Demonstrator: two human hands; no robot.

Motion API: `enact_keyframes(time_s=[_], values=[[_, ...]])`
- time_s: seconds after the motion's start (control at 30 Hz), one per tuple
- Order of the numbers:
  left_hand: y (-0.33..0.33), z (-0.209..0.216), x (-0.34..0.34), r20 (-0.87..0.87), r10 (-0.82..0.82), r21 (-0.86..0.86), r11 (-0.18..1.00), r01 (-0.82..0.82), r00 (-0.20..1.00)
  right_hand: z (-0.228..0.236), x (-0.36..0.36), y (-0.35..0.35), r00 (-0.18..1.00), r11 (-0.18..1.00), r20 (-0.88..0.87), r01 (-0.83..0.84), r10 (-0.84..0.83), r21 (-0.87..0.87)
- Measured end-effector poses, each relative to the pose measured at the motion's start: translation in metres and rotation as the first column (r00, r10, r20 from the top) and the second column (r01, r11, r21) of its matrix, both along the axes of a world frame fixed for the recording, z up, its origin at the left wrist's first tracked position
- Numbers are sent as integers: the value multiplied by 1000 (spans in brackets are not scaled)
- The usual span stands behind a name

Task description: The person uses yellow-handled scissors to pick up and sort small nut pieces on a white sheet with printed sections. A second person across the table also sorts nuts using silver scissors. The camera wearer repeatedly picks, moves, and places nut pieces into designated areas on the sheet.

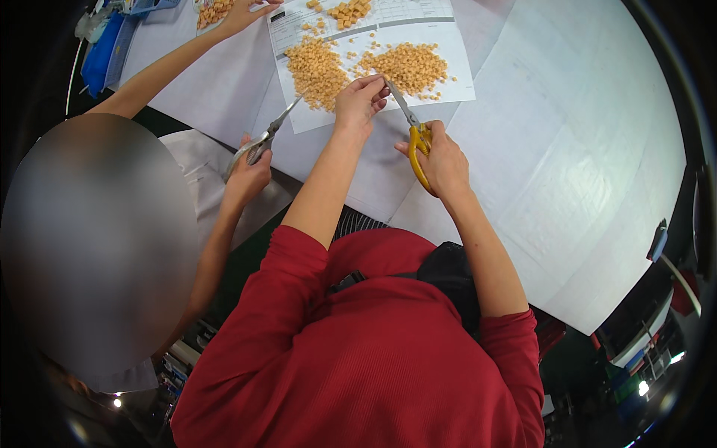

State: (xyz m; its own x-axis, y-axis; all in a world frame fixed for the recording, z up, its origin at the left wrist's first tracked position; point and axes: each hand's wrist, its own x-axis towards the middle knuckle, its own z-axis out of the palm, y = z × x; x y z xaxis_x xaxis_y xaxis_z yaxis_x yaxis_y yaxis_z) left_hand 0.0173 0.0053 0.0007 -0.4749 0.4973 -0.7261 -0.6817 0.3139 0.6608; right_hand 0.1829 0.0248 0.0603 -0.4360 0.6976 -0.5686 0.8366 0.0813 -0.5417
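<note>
My right hand (448, 160) is wrapped round the yellow handles of a pair of snips (403, 103) with long silver blades. The blades point away from me, and their tips meet the fingertips of my left hand (358, 103). That hand is closed in a pinch; whatever small thing it holds is hidden by the fingers. Just beyond my hands, a heap of small orange-yellow pieces (411, 67) lies on a printed white sheet (455, 45). A second heap of the same pieces (315, 69) lies to its left.
At my left sits another person, whose hand (249, 175) grips silver snips (278, 123) close to the left heap. Larger orange-yellow cubes (349, 13) lie at the sheet's far end. A blue bag (101, 56) hangs at the far left. The white-covered table (567, 164) extends rightward.
</note>
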Motion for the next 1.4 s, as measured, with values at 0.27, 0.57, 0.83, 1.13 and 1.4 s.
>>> enact_keyframes(time_s=[0.27,0.57,0.83,1.13,1.4], values=[[-2,-1,1,6,-6,-67,998,6,1000,-14,-2,-2,1000,999,-7,4,-4,36],[-9,-10,-11,2,-15,39,999,15,1000,-7,0,-2,999,999,7,39,-39,5],[-10,-4,-21,-189,-188,31,980,197,964,-1,0,-4,1000,1000,-18,-15,15,-4],[-4,-12,-23,-652,-407,-217,909,356,640,-12,0,11,998,998,20,55,-56,8],[5,-19,-6,-882,-414,-294,856,424,225,-8,6,15,987,987,12,163,-163,14]])
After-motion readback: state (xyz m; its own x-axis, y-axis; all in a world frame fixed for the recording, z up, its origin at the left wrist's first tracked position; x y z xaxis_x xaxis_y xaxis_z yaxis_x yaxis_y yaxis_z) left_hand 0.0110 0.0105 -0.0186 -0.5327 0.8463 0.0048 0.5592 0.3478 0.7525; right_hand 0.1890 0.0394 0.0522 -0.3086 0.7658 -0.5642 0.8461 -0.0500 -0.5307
